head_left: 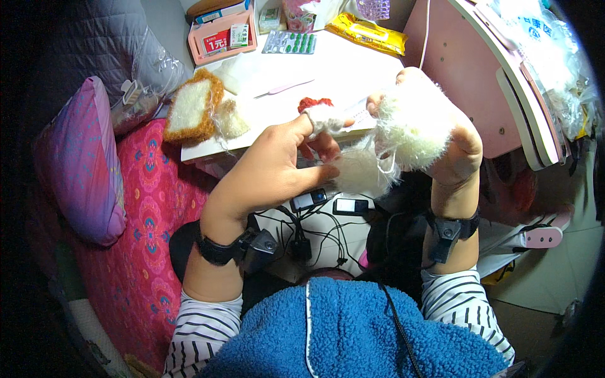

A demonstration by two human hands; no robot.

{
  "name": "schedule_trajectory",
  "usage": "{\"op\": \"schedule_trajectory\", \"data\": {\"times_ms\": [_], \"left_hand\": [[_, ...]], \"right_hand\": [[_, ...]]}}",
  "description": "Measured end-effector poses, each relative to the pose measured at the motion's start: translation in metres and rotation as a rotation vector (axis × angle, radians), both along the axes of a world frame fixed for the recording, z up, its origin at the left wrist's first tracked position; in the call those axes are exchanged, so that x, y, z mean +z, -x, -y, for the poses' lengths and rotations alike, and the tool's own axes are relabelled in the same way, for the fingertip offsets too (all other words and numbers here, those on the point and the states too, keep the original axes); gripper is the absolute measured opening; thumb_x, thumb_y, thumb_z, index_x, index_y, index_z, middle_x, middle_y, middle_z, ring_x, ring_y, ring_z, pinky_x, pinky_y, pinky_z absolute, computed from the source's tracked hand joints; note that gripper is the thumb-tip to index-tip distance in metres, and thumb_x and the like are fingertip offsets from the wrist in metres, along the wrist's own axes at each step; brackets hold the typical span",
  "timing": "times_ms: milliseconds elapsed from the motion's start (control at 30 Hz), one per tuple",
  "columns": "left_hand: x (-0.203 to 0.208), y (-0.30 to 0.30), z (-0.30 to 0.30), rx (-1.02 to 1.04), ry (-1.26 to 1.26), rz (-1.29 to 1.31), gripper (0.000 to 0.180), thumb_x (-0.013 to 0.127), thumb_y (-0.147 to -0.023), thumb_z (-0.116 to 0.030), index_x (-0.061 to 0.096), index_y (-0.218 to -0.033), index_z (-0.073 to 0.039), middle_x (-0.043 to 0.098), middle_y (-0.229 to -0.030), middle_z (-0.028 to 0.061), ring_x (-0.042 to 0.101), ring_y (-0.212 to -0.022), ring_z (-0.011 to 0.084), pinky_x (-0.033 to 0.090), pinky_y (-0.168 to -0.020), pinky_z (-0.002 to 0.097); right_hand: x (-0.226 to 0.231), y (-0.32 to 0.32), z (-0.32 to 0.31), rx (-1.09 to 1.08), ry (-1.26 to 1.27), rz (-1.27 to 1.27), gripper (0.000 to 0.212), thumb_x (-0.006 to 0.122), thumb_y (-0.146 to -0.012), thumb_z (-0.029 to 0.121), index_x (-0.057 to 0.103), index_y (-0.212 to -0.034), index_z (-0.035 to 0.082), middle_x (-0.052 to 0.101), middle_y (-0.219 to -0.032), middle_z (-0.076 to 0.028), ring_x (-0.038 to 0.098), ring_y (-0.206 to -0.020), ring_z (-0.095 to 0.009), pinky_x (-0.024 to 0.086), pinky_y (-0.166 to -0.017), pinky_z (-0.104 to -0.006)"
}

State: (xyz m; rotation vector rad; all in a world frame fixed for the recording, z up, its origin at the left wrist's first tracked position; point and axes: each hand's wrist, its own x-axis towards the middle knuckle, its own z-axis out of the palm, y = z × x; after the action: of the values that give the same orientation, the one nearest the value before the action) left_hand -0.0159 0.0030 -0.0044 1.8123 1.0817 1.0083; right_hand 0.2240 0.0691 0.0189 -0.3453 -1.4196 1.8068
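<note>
My right hand [463, 142] holds a fluffy white yarn bundle [413, 126], its fingers curled over the far side. Below it, between my hands, hangs a thinner, loose white fuzzy part [362, 171]; whether it is joined to the bundle is unclear. My left hand [287, 157] is beside it, thumb and fingers apart, the thumb tip at the fuzz. A white band [322, 120] wraps one left finger. Just beyond sits a small red knitted-looking piece [313, 103]. A slim pink-handled crochet hook [283, 89] lies on the white table [265, 116].
A brown-edged fluffy toast-shaped piece [194, 107] and a small cream fluffy piece [232, 120] lie at the table's left. Behind are a pink box [224, 38], a green pill blister [290, 43] and a yellow packet [367, 34]. Black cables [328, 242] and small devices lie below.
</note>
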Motion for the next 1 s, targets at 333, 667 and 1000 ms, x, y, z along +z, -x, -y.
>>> {"op": "schedule_trajectory", "data": {"times_ms": [333,667,1000], "left_hand": [[-0.012,-0.025,0.002,-0.066,0.293,0.399,0.059,0.069,-0.090,-0.004,0.041,-0.142,0.000,0.065,-0.106,0.0079,0.062,-0.097,0.0121,0.051,-0.085,0.0287],[-0.020,-0.043,0.006,-0.028,0.254,0.102,0.086,0.081,-0.080,-0.008,0.029,-0.149,-0.003,0.061,-0.111,0.0091,0.062,-0.093,0.0140,0.050,-0.082,0.0291],[-0.018,-0.051,0.008,-0.283,0.141,0.289,0.070,0.069,-0.092,-0.017,0.030,-0.147,0.004,0.068,-0.104,0.0127,0.064,-0.101,0.0207,0.045,-0.098,0.0358]], "right_hand": [[0.015,-0.014,0.007,-0.153,-0.050,-0.024,0.097,0.082,-0.066,0.053,0.032,-0.133,0.004,0.049,-0.115,-0.024,0.063,-0.096,-0.031,0.060,-0.073,-0.0366],[0.003,-0.036,0.006,-0.245,-0.006,-0.152,0.092,0.088,-0.063,0.048,0.033,-0.127,0.011,0.047,-0.109,-0.019,0.066,-0.083,-0.026,0.057,-0.066,-0.0270],[0.005,-0.041,0.010,-0.139,-0.122,-0.439,0.073,0.077,-0.080,0.025,0.039,-0.139,0.002,0.050,-0.123,-0.021,0.060,-0.112,-0.031,0.055,-0.094,-0.0402]]}}
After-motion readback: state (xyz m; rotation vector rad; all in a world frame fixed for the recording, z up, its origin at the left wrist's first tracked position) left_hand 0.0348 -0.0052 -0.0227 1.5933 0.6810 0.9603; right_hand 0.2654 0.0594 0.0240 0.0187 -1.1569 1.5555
